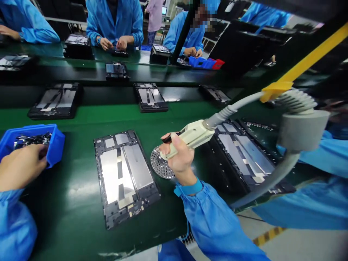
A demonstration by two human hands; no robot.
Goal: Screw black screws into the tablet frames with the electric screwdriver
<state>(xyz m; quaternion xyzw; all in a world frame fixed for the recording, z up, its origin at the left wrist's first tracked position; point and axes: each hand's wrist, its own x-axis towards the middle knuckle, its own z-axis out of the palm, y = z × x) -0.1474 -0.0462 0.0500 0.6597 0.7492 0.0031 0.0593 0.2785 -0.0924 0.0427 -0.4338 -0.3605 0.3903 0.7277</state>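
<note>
Head view, looking down on a green conveyor belt (pixel 67 224): the left hand (pixel 21 166) sits at the near rim of a blue plastic bin (pixel 56 145) filled with a heap of dark metal parts (pixel 32 139). Its fingers are curled, but whether they grip anything cannot be told. The right hand (pixel 178 156) is closed around a cream plastic handle (pixel 191 136) on a grey flexible hose (pixel 231 108), just above a round perforated metal disc (pixel 160 163). Two black-framed tablet housings with silver sheets (pixel 125 177) lie nearest, one on each side of the disc, and three more lie in the next row. Print near the nearest housing's lower edge is too small to read. Beyond, three people in blue smocks (pixel 114 21) work at the far side.
</note>
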